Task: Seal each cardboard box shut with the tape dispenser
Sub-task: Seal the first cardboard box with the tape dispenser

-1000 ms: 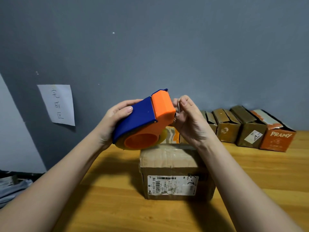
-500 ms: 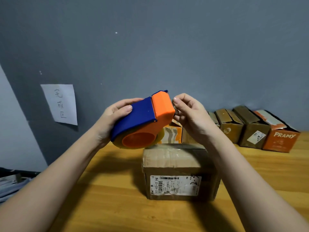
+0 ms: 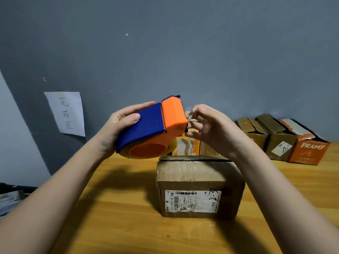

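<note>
Up in the air, two hands work a tape dispenser (image 3: 152,129) above a cardboard box (image 3: 199,186).

The left hand (image 3: 117,129) grips the dispenser's blue back; the right hand (image 3: 211,127) pinches the clear tape end (image 3: 189,117) at its orange front. The box sits shut mid-table (image 3: 119,208). More boxes (image 3: 278,138) line the table's far edge by the wall, some flaps open. A paper note (image 3: 66,113) hangs on the wall.

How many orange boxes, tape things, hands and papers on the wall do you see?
Orange boxes: 2 (PRAMY box, orange-and-white box)
Tape dispenser: 1
Hands: 2 (left hand, right hand)
Paper on the wall: 1
Total: 6
</note>
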